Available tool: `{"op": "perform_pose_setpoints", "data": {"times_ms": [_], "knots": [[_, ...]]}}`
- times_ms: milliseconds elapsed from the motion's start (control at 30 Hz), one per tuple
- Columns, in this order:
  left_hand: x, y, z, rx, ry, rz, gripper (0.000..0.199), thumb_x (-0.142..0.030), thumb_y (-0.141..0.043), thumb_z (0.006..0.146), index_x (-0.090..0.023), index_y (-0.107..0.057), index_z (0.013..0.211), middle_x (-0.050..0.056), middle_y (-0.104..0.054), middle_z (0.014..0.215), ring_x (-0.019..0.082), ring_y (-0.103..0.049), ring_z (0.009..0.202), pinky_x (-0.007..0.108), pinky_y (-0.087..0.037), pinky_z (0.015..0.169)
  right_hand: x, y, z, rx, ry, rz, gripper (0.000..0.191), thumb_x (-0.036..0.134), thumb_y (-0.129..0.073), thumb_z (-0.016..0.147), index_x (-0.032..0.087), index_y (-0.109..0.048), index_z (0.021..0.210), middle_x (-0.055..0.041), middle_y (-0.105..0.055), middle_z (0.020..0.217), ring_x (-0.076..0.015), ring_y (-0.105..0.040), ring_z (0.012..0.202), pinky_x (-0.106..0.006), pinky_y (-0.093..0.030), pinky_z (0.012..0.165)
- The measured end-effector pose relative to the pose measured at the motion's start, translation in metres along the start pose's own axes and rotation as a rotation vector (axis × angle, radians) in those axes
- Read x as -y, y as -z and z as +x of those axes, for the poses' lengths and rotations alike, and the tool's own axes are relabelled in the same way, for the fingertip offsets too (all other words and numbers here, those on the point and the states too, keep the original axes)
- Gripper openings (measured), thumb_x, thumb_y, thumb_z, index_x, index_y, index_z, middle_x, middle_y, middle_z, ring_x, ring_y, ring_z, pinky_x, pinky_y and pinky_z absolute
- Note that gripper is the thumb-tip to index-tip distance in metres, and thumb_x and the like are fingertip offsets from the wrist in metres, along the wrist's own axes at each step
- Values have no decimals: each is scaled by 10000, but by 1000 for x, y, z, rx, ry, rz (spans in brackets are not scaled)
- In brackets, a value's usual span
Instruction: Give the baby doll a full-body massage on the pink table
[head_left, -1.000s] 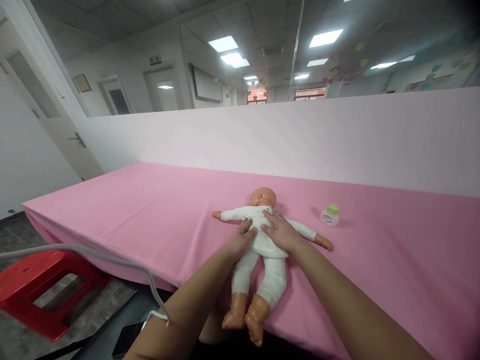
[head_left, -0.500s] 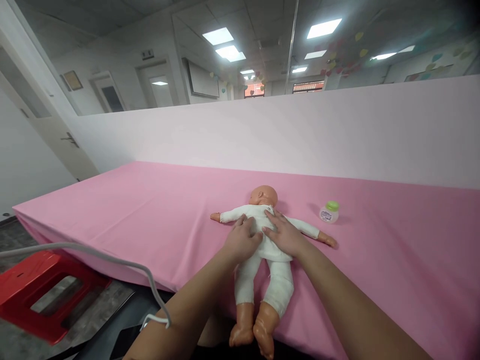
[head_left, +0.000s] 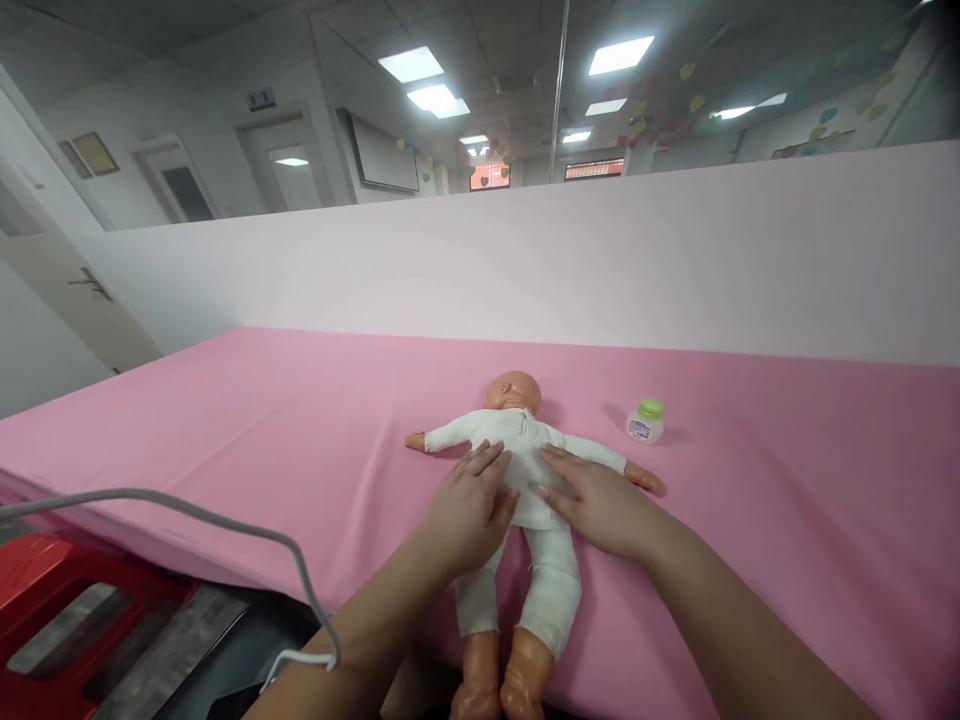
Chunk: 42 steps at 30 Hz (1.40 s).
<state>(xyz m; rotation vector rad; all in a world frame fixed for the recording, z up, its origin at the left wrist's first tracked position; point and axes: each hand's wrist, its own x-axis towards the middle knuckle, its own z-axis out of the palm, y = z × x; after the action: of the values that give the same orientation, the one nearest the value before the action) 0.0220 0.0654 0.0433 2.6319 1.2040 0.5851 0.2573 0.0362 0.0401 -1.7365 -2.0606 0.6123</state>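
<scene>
Left hand (head_left: pixel 469 508), right hand (head_left: pixel 604 500): both unclenched on one doll (head_left: pixel 526 465); one jar (head_left: pixel 646 424) near.

The bench (head_left: pixel 300 390) is covered with a pink cloth (head_left: pixel 765 560). On this cloth lies a doll (head_left: pixel 529 450), under the fingers (head_left: pixel 477 460); a jar (head_left: pixel 645 424) stands upright beyond the right fingers (head_left: pixel 568 463), to their right.

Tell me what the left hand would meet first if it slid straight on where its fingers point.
The left hand would first meet the doll's white-clothed torso, which it seems to touch; farther on, probably the doll's head. Depth is hard to judge.
</scene>
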Motion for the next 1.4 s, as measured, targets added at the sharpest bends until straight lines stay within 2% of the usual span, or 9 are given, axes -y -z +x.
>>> {"op": "perform_pose_setpoints", "data": {"times_ms": [167, 333, 467, 600, 767, 867, 933, 1167, 1400], "knots": [[-11, 6, -40, 67, -130, 8, 532, -284, -489, 1017, -134, -499, 1528, 141, -501, 1598, 282, -463, 1496, 483, -401, 1248, 18, -2, -51, 68, 7, -42, 681, 515, -506, 1005, 246, -405, 1623, -16, -354, 1682, -312, -327, 1565, -525, -290, 1285], [-13, -2, -52, 124, -154, 20, 514, -305, -479, 1038, -149, -506, 1527, 130, -485, 1610, 256, -455, 1503, 450, -366, 1275, 13, -30, -66, 103, 33, -58, 722, 549, -504, 1008, 267, -327, 1649, -2, -263, 1700, -314, -285, 1579, -535, -274, 1296], [-14, -8, -55, 152, -125, 33, 529, -310, -531, 1012, -143, -526, 1514, 143, -502, 1592, 286, -450, 1505, 478, -392, 1257, 8, -47, -64, 114, 53, -72, 775, 572, -497, 1013, 226, -264, 1666, -33, -198, 1717, -310, -240, 1592, -526, -263, 1303], [-12, -7, -55, 147, -105, 38, 557, -334, -554, 1005, -155, -513, 1531, 134, -493, 1600, 283, -454, 1503, 471, -394, 1255, 11, -43, -60, 121, 72, -53, 823, 637, -517, 994, 221, -285, 1664, -53, -219, 1719, -336, -239, 1591, -527, -249, 1307], [-15, 19, -40, 133, -95, 67, 600, -361, -601, 969, -153, -517, 1526, 137, -511, 1588, 291, -488, 1478, 470, -394, 1249, 23, -20, -49, 71, 82, -87, 882, 719, -490, 972, 239, -252, 1672, -46, -216, 1726, -343, -250, 1590, -548, -290, 1286], [-17, 30, -27, 129, -110, 91, 598, -330, -584, 970, -145, -504, 1532, 135, -471, 1616, 283, -444, 1509, 462, -367, 1261, 25, -16, -40, 22, 104, -89, 874, 719, -496, 971, 248, -263, 1669, -40, -213, 1726, -347, -208, 1600, -563, -279, 1284], [-16, 26, -21, 145, -122, 91, 606, -332, -582, 971, -136, -493, 1537, 143, -454, 1624, 287, -414, 1527, 463, -347, 1270, 22, -22, -36, 26, 120, -82, 858, 691, -510, 977, 240, -274, 1668, -53, -218, 1724, -348, -211, 1599, -559, -262, 1290], [-2, -11, -22, 173, -116, 103, 632, -318, -591, 958, -84, -483, 1535, 182, -442, 1624, 306, -392, 1535, 448, -310, 1285, 10, -50, -32, 92, 135, -96, 867, 591, -550, 981, 186, -229, 1677, -68, -156, 1734, -307, -166, 1612, -506, -206, 1315], [-1, -2, -19, 151, -104, 85, 685, -326, -622, 922, -106, -460, 1550, 182, -422, 1634, 304, -380, 1542, 468, -352, 1261, 16, -33, -29, 104, 103, -95, 859, 625, -504, 990, 208, -212, 1682, -45, -162, 1737, -296, -181, 1610, -489, -220, 1310]]}}
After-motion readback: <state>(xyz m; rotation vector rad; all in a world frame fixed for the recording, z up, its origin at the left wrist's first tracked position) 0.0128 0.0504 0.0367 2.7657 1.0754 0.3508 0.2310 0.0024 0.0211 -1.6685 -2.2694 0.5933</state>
